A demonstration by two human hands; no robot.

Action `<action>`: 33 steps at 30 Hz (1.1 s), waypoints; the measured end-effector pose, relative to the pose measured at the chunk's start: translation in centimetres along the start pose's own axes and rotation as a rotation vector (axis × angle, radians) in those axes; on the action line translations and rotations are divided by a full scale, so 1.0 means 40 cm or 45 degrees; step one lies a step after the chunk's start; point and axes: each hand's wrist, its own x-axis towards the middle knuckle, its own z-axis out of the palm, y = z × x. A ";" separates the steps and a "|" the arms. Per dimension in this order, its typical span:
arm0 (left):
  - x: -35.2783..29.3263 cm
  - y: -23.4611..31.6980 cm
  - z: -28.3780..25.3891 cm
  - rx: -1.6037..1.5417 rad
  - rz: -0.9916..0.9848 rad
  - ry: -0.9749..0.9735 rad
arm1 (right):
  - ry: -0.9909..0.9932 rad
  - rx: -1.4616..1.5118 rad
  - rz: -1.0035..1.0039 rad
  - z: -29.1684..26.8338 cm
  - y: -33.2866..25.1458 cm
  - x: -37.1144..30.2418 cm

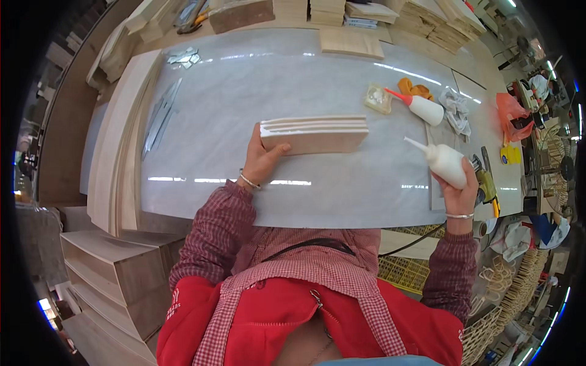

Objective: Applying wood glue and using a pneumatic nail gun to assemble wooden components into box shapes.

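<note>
Several thin wooden boards [317, 139] are stacked together, held by their left end in my left hand [264, 157] above the table. White glue shows along the upper edges of the boards. My right hand [459, 190] is wrapped round a white squeeze bottle [447, 165], whose thin nozzle points up and left, apart from the boards. Farther back lies a second white squeeze bottle [426, 111] with a red nozzle, its tip at a small clear dish [378, 99]. An orange cloth [416, 89] and a crumpled whitish rag [455, 112] are beside it.
Long wooden boards [122, 140] stand along the left side of the table [213, 91]. Near them lie thin shiny strips [162, 116] and small shiny pieces [184, 57]. Wood stacks [326, 11] line the back. A green-yellow tool [485, 183] lies right of my right hand.
</note>
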 end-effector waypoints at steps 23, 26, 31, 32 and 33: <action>0.634 -0.130 0.238 -0.019 0.115 0.002 | 0.221 0.205 -0.009 -0.094 0.006 0.015; 0.671 -0.132 0.252 -0.010 0.124 -0.052 | 0.249 0.228 0.005 -0.102 0.014 0.023; 0.722 -0.120 0.236 0.217 0.018 -0.029 | 0.259 0.273 0.035 -0.103 0.017 0.034; 0.730 -0.118 0.226 0.341 0.002 -0.033 | 0.261 0.283 0.040 -0.108 0.015 0.025; 0.734 -0.116 0.229 0.338 -0.015 -0.058 | 0.292 0.285 0.043 -0.114 0.014 0.020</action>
